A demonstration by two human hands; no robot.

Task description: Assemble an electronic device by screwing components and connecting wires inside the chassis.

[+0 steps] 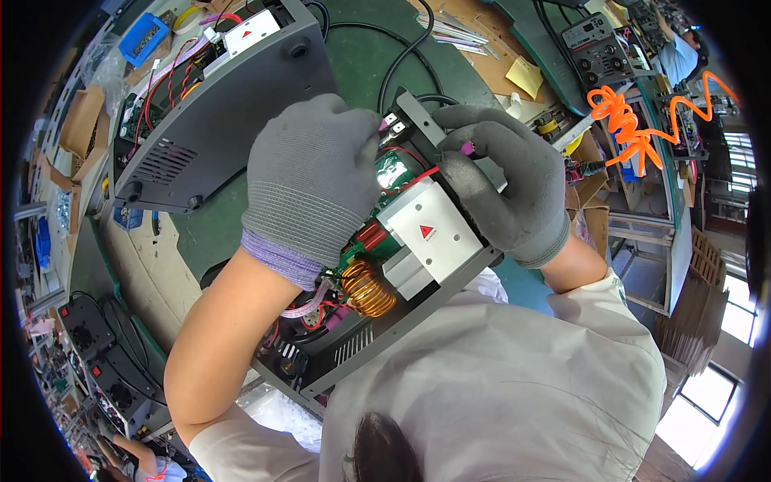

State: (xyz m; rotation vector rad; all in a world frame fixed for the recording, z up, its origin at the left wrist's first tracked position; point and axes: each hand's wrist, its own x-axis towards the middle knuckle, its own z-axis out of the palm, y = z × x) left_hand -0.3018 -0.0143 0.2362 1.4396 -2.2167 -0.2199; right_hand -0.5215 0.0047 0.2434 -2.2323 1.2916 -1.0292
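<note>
An opened metal-cased electronic device [401,345] is tilted in front of me, its circuit board, copper coil [368,289] and white cover plate [426,230] exposed. My left hand [313,173], in a grey glove, is closed over the board's far left side. Its fingertips are hidden, so what they grip cannot be made out. At the far right end of the case, my gloved right hand [514,185] has its thumb and fingers curled around a small purple wire terminal [468,149]. Metal contacts [393,124] show between the hands, by the end panel.
A second opened device [233,112] stands on the green mat at the far left. Black cable [385,72] loops behind the case. An orange coiled hose [622,128] hangs at the right. Further devices [104,353] sit at the lower left. Other people work in the distance.
</note>
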